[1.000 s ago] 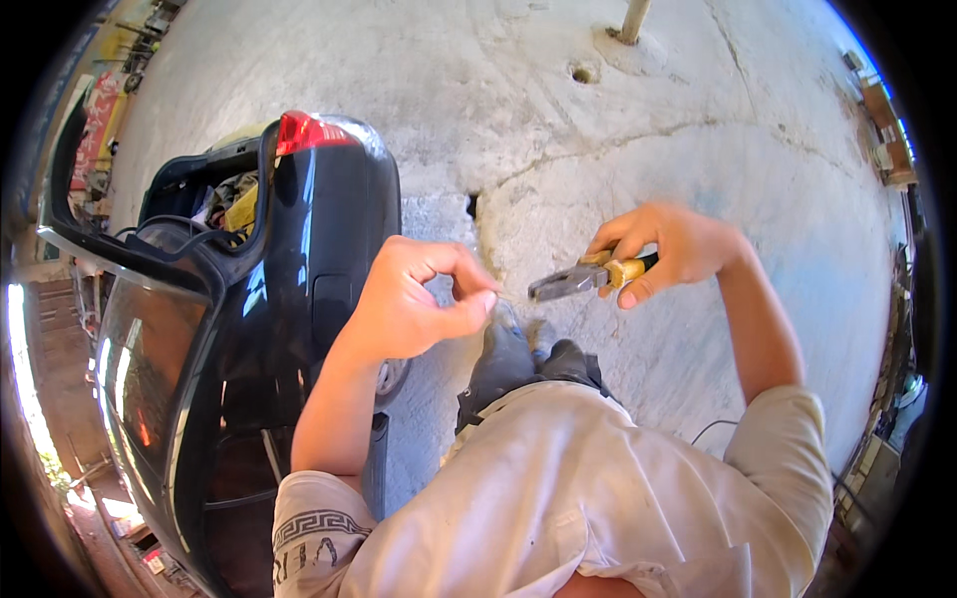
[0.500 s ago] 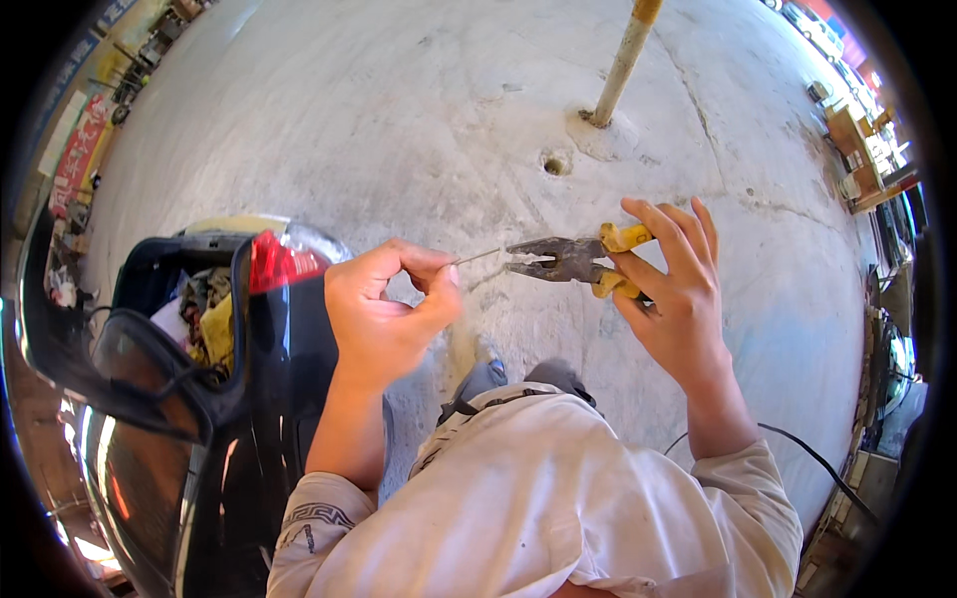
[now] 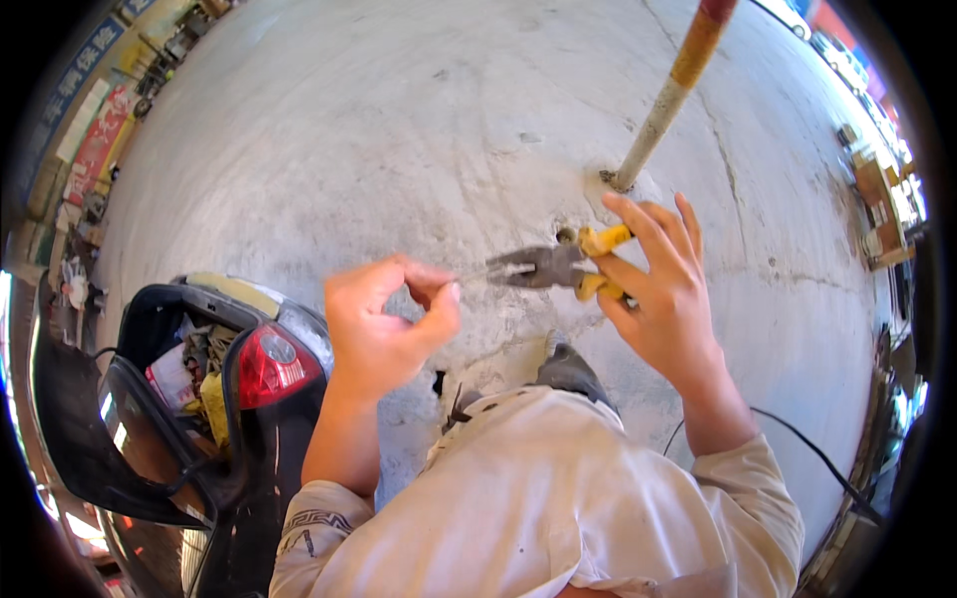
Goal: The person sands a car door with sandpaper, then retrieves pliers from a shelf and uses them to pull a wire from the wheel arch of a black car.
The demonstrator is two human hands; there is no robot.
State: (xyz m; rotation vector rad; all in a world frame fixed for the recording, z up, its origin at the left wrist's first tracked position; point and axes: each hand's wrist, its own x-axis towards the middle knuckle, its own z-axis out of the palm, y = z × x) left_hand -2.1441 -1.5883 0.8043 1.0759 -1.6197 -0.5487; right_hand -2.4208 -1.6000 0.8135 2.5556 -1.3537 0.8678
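In front of my chest, my left hand (image 3: pixel 387 324) pinches a thin metal wire (image 3: pixel 472 275) between thumb and forefinger. The short free end of the wire points right and reaches the tips of the pliers' jaws; blur hides whether the jaws grip it. My right hand (image 3: pixel 666 299) holds the combination pliers (image 3: pixel 543 267), dark and worn at the head, with yellow handle grips. Their jaws stand slightly apart and point left, toward my left hand. Thumb and forefinger are around the handles, and the other fingers of that hand are raised.
At my left stands a dark vehicle with its rear lid raised, a red tail light (image 3: pixel 276 365) and cloths (image 3: pixel 214 409) inside. A yellow and white pole (image 3: pixel 658 120) rises from the concrete floor (image 3: pixel 399 149) ahead. To the right runs a black cable (image 3: pixel 817 456); boxes (image 3: pixel 882 214) stand farther off.
The pliers have moved slightly left, bringing their jaw tips to the wire's end. My view has shifted, so the vehicle and pole appear in different places. Both hands keep their holds.
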